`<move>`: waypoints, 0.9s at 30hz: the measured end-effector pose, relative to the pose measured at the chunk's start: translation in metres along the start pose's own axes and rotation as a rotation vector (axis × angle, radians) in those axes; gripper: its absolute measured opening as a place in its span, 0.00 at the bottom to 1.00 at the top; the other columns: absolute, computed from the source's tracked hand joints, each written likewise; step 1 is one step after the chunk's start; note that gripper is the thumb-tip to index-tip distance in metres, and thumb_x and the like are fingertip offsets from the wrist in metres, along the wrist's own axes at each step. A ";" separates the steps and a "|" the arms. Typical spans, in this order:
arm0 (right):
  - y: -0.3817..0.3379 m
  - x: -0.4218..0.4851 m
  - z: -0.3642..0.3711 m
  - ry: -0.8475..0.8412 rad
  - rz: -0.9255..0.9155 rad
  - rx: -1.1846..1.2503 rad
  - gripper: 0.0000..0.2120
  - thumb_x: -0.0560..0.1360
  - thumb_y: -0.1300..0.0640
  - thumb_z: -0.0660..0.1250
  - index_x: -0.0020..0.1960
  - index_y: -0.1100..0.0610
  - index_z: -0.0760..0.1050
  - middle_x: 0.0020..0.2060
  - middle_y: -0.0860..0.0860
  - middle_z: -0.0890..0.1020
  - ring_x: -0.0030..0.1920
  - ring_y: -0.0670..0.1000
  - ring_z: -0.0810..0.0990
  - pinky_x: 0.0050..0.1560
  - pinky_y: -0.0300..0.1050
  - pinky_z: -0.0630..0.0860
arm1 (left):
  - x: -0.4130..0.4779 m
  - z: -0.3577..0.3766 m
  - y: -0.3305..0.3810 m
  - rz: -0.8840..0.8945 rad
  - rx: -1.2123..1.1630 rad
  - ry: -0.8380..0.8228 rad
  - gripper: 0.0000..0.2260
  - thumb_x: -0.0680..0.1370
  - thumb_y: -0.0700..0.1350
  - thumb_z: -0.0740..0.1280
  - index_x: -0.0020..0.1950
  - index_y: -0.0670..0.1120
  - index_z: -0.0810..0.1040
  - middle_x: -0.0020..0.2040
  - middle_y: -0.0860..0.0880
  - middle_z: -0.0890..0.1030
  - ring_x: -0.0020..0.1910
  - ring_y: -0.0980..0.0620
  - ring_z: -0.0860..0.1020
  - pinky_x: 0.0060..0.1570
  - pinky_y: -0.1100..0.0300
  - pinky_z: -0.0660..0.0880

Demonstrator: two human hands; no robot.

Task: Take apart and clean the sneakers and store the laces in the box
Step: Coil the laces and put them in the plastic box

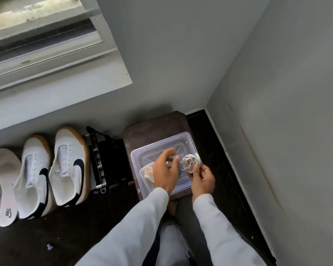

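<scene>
The right hand (202,178) pinches a coiled white shoelace (188,163) between thumb and curled fingers, holding the bundle just above the right-hand edge of the clear rectangular plastic box (135,157); the left hand (165,169) hovers over the box with its fingers loosely spread and nothing clearly gripped; whether its thumb touches a loose strand of the coil cannot be told. The box sits on a dark brown patterned stool (154,129) in the corner of the grey walls; a crumpled beige cloth (148,172) lies inside it at the left. To the left, on the dark floor, two white unlaced sneakers with dark side stripes and tan soles (69,166) stand side by side against the wall; a white insole (6,186) lies beside them; a black metal rack (98,160) stands between the sneakers and the stool.
</scene>
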State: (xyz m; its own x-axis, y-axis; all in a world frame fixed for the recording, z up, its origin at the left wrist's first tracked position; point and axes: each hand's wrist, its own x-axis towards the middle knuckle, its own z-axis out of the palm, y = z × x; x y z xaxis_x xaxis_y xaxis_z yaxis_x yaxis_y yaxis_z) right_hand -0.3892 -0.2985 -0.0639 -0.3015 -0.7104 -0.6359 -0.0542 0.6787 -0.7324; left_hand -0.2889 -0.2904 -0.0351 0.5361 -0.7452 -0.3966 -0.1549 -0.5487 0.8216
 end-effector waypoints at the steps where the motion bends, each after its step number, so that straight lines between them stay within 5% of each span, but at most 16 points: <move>1: 0.002 0.008 0.001 -0.022 0.008 0.000 0.08 0.80 0.55 0.65 0.56 0.57 0.78 0.50 0.54 0.84 0.46 0.46 0.84 0.43 0.37 0.80 | 0.011 0.004 -0.005 -0.016 0.028 -0.110 0.14 0.79 0.45 0.68 0.65 0.50 0.77 0.61 0.53 0.80 0.56 0.55 0.79 0.57 0.59 0.79; 4: 0.008 0.027 0.006 -0.092 0.057 0.016 0.09 0.80 0.55 0.65 0.57 0.57 0.79 0.50 0.52 0.85 0.48 0.47 0.85 0.44 0.37 0.81 | 0.042 0.016 -0.015 -0.076 0.069 -0.418 0.19 0.80 0.48 0.65 0.72 0.54 0.71 0.69 0.51 0.75 0.66 0.51 0.74 0.67 0.51 0.72; 7: 0.020 0.047 0.014 -0.152 0.108 -0.041 0.09 0.80 0.55 0.66 0.58 0.54 0.80 0.50 0.50 0.85 0.50 0.49 0.85 0.53 0.46 0.82 | 0.068 0.027 -0.024 -0.096 0.082 -0.532 0.17 0.81 0.46 0.64 0.70 0.52 0.73 0.67 0.47 0.77 0.65 0.48 0.76 0.67 0.48 0.72; 11: 0.033 0.058 0.022 -0.160 0.155 -0.154 0.08 0.80 0.54 0.66 0.57 0.50 0.80 0.51 0.48 0.85 0.54 0.51 0.83 0.57 0.53 0.81 | 0.082 0.034 -0.032 -0.039 0.229 -0.513 0.12 0.81 0.45 0.64 0.63 0.45 0.80 0.59 0.47 0.83 0.58 0.50 0.80 0.63 0.52 0.76; 20: 0.049 0.066 0.032 0.095 0.204 -0.200 0.05 0.80 0.53 0.65 0.49 0.50 0.79 0.47 0.51 0.84 0.50 0.54 0.83 0.55 0.54 0.81 | 0.082 0.052 -0.059 -0.030 0.338 -0.355 0.10 0.77 0.38 0.70 0.57 0.45 0.81 0.52 0.46 0.85 0.49 0.50 0.83 0.55 0.55 0.80; 27: 0.049 0.059 0.045 0.228 0.262 -0.073 0.12 0.81 0.55 0.62 0.58 0.61 0.79 0.50 0.55 0.83 0.45 0.51 0.78 0.46 0.43 0.74 | 0.080 0.065 -0.062 0.065 0.392 -0.304 0.06 0.77 0.40 0.70 0.54 0.43 0.83 0.50 0.45 0.84 0.46 0.48 0.83 0.52 0.56 0.82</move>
State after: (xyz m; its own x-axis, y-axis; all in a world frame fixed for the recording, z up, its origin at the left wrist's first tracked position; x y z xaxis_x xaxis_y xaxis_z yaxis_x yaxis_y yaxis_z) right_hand -0.3667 -0.3156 -0.1479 -0.5188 -0.4557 -0.7233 -0.0118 0.8498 -0.5269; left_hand -0.2901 -0.3402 -0.1445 0.2583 -0.8272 -0.4990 -0.5118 -0.5552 0.6556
